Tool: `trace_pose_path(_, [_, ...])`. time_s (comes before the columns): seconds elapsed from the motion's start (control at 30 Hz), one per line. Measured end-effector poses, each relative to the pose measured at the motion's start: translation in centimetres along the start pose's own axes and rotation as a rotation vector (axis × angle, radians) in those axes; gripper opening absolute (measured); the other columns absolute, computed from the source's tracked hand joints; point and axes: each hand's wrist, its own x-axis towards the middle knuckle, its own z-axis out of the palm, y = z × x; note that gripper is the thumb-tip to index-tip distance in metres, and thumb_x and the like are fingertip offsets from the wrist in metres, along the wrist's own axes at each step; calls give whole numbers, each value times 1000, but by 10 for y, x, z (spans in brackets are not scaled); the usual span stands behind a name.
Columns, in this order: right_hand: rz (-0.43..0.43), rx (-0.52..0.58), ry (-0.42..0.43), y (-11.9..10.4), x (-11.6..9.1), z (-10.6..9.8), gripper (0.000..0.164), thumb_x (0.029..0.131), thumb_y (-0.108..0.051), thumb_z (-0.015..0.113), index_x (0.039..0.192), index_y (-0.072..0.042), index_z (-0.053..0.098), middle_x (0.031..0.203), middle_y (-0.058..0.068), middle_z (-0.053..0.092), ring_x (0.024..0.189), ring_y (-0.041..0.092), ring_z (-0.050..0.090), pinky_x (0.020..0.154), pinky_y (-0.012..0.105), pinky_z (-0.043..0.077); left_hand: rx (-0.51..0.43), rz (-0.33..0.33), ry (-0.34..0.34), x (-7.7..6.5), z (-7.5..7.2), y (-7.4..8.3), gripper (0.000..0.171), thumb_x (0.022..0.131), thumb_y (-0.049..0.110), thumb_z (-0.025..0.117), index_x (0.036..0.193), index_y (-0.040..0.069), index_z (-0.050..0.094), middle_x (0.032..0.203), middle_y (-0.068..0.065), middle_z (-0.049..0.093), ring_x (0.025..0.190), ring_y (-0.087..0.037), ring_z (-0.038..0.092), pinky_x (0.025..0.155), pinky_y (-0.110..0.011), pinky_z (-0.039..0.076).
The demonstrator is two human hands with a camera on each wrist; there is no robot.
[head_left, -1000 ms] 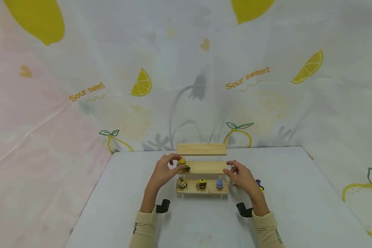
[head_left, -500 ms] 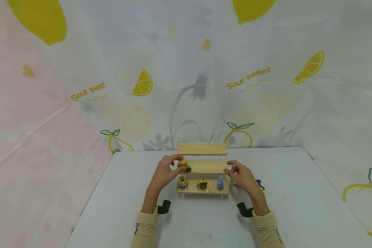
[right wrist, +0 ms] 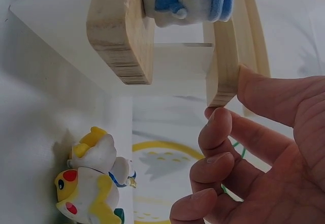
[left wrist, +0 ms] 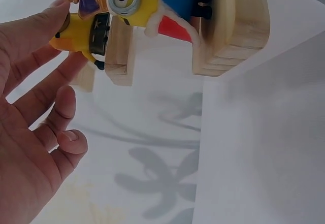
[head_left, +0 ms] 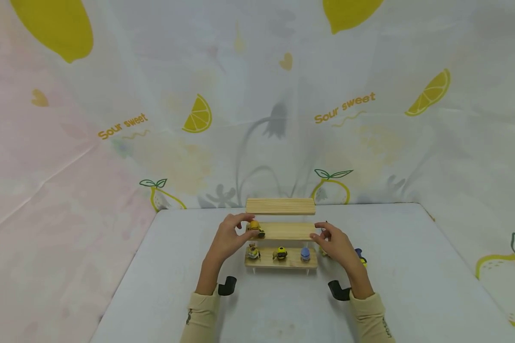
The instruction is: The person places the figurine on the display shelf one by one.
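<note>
My left hand (head_left: 226,239) pinches a small yellow figurine (left wrist: 76,35) between thumb and fingers, at the left end of the middle wooden shelf board (head_left: 289,231). The figurine's feet meet the board or nearly so; the fingers partly cover it. At the board's other end my right hand (head_left: 336,245) grips the corner between thumb and index finger, the other fingers loosely curled. On the lower shelf board (head_left: 266,265) stand a crowned minion figurine (left wrist: 139,3) in a red cape, a yellow-and-black figurine (head_left: 280,253) in the middle, and a blue-and-white figurine (right wrist: 188,0) at the right.
Above and behind lies the top shelf board (head_left: 280,206). On the white table (head_left: 412,286), right of the stand, lie a Pikachu-like figurine (right wrist: 68,188), a white-and-yellow figurine (right wrist: 94,148) and a blue-and-yellow one (head_left: 360,257). A lemon-print cloth (head_left: 257,157) hangs behind.
Both hands keep their places at the middle board. The yellow figurine in the left hand has shifted very slightly; the whole view has drifted a little.
</note>
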Motion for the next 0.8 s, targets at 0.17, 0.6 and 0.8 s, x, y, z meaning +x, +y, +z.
trace_pose_path(0.17, [7,5,-2,1,0,0,43,89,-27,65,122,-3,56,78,4,53,64,17,44,53,29,38,-3,-22,-4,-1,1,-1,42,76,25,78,115,19,64,100,7,66,76,-9,46,65,-29,43])
trace_pose_path(0.6, [8,4,4,1,0,0,44,89,-30,65,123,-3,56,79,4,53,64,17,43,53,29,37,-9,-20,-6,-5,5,-7,45,76,27,77,117,12,63,99,5,66,74,-30,52,60,-28,40])
trace_pose_path(0.8, [13,5,-1,1,0,0,45,89,-30,64,123,-3,55,79,4,53,65,17,43,53,29,37,-11,-49,-28,-5,4,-7,40,80,26,74,117,12,64,100,6,66,77,-28,54,62,-29,41])
